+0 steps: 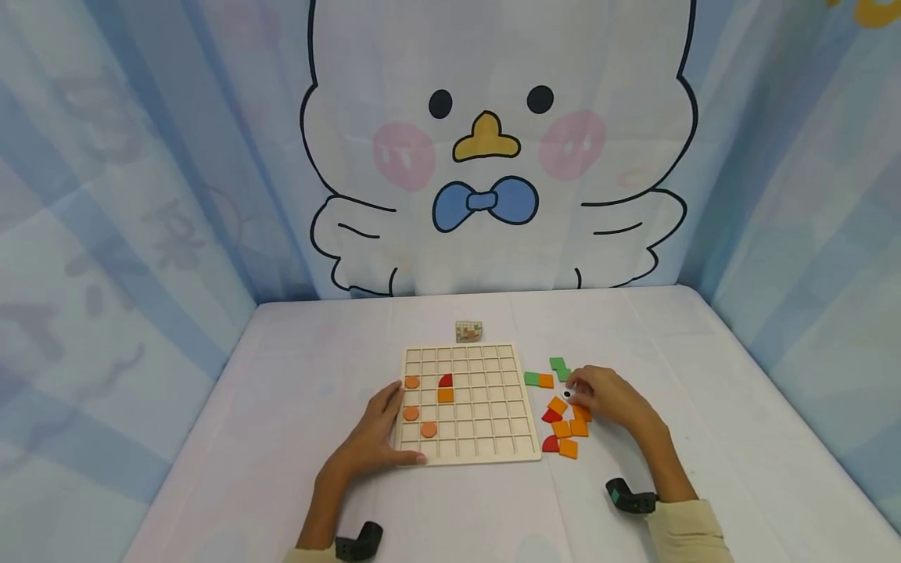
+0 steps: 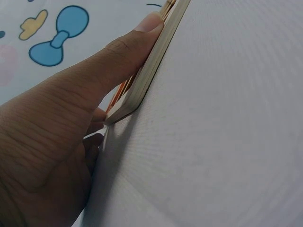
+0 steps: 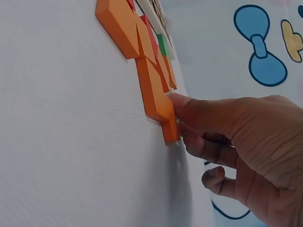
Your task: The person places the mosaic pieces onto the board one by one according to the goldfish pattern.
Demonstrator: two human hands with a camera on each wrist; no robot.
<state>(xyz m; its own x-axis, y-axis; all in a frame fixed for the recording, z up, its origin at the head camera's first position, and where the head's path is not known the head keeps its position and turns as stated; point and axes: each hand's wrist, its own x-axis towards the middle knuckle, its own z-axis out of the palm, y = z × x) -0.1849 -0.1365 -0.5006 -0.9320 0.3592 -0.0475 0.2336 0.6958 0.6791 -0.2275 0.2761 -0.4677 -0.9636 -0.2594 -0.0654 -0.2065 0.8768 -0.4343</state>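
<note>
A light wooden grid board lies flat on the table. Three round orange discs, a red quarter-round tile and an orange square tile sit in its cells. My left hand grips the board's near left corner, thumb along the front edge and fingers at the left side. To the right of the board, my right hand pinches a small white round piece with a black dot at its fingertips. In the right wrist view, orange tiles lie beside the thumb; the white piece is mostly hidden there.
Loose tiles lie right of the board: green ones, several orange squares and red quarter-rounds. A small patterned card-like item stands behind the board. A printed curtain borders the table's far edge.
</note>
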